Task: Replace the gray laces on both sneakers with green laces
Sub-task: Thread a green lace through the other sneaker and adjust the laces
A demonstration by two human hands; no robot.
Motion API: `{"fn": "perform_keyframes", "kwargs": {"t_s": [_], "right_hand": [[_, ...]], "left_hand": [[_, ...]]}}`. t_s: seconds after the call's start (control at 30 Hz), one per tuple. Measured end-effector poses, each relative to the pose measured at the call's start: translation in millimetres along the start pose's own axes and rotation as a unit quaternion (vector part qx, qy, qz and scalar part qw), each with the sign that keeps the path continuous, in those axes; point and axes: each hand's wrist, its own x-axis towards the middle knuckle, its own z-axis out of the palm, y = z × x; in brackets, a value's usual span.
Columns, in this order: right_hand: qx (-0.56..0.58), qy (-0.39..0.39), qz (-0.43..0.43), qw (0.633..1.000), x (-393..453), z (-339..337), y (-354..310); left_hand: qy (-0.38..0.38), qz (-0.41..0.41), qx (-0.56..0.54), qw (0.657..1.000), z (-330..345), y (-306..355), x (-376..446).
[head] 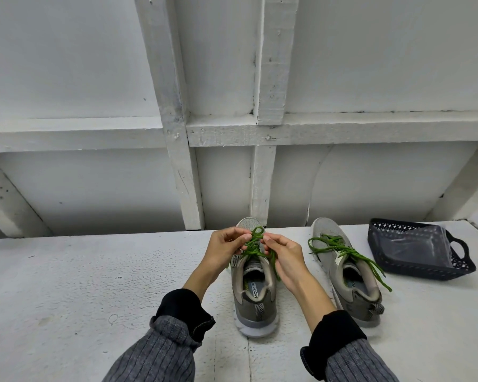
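Note:
Two grey sneakers stand side by side on the white table, heels toward me. The left sneaker (253, 295) carries a green lace (254, 245). My left hand (225, 248) pinches this lace from the left, and my right hand (283, 255) pinches it from the right, with a small loop standing up between the fingertips. One lace end trails down past my right palm. The right sneaker (345, 277) holds its own green lace (342, 250), tied in a loose bow whose ends lie over the collar. No grey laces are visible.
A dark perforated plastic basket (464, 267) with a clear plastic bag (420, 241) inside sits on the table (80, 285) to the right of the shoes. A white wall with wooden framing (177, 133) rises directly behind the table's far edge.

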Motion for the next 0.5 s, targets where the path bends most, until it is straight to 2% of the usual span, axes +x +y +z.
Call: {"fn": "perform_keyframes", "kwargs": {"t_s": [0.13, 0.37, 0.5], "right_hand": [[0.011, -0.011, 0.007, 1.000, -4, 2, 0], [0.066, -0.052, 0.030, 0.996, -7, -2, -6], [0.043, -0.043, 0.017, 0.998, -7, 1, -5]], "left_hand": [[0.023, -0.008, -0.005, 1.000, 5, 3, 0], [0.017, -0.008, 0.053, 0.998, 10, 2, 2], [0.006, -0.001, 0.093, 0.996, 11, 4, 2]]}}
